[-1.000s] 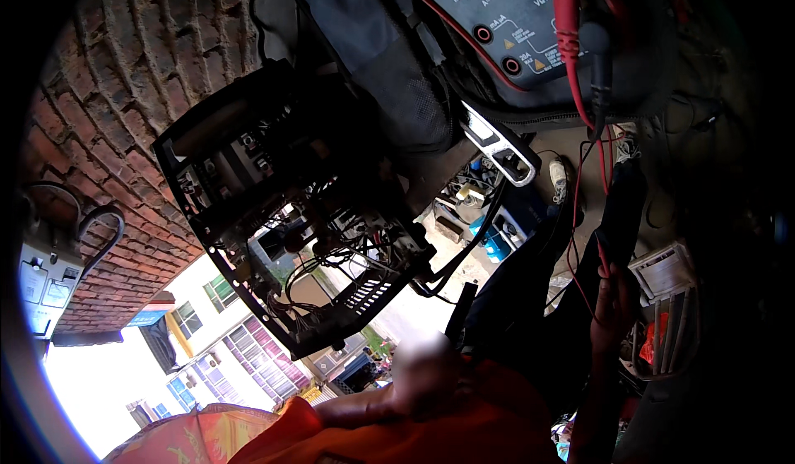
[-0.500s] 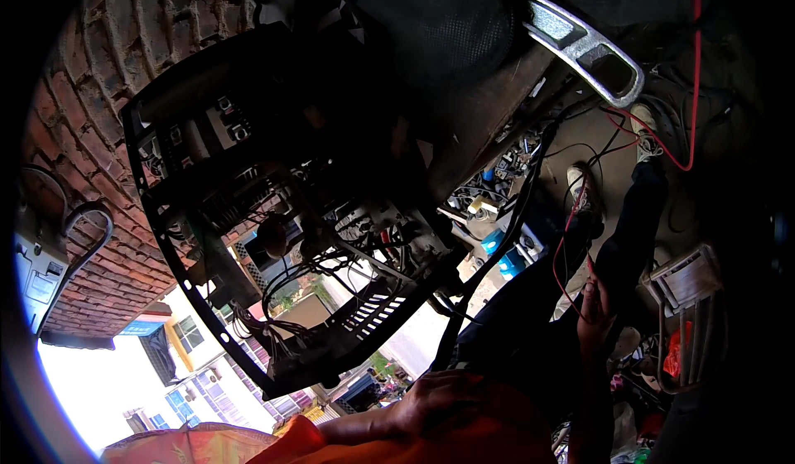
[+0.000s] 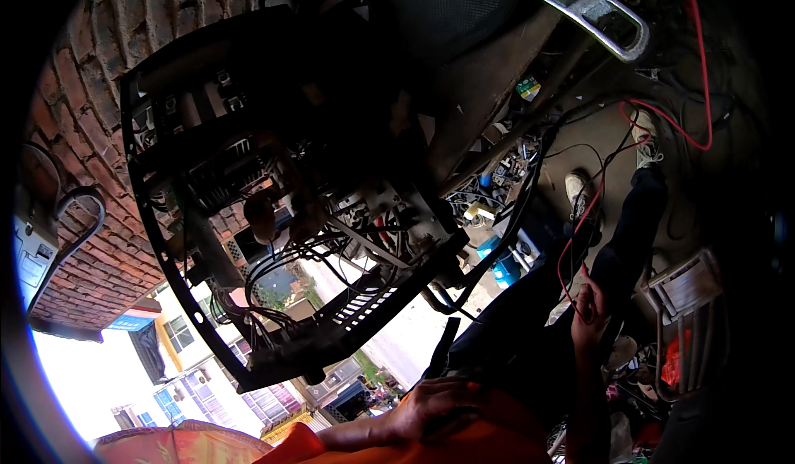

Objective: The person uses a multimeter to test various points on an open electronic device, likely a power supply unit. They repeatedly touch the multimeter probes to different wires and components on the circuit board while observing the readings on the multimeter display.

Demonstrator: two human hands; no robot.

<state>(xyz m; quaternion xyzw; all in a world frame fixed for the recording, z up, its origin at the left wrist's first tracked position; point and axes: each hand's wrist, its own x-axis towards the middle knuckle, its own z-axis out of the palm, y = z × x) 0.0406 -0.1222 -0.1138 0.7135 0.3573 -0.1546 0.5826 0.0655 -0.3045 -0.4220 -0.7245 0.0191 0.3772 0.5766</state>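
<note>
While the left hand (image 3: 433, 403) rests loosely spread, apparently empty, on the shirt (image 3: 497, 432), the right hand (image 3: 589, 304) pinches the red lead (image 3: 585, 214), presumably to steady its end.

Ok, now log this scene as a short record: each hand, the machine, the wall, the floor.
Left hand: rests on the orange shirt at the waist
Right hand: fingers closed on a thin red lead, in front of the dark trousers
Machine: open dark housing with exposed wiring and a slotted panel, interior partly lost in shadow
Wall: rough red brick, at the left
Floor: two light-coloured shoes
Upper right: silver metal handle
</note>
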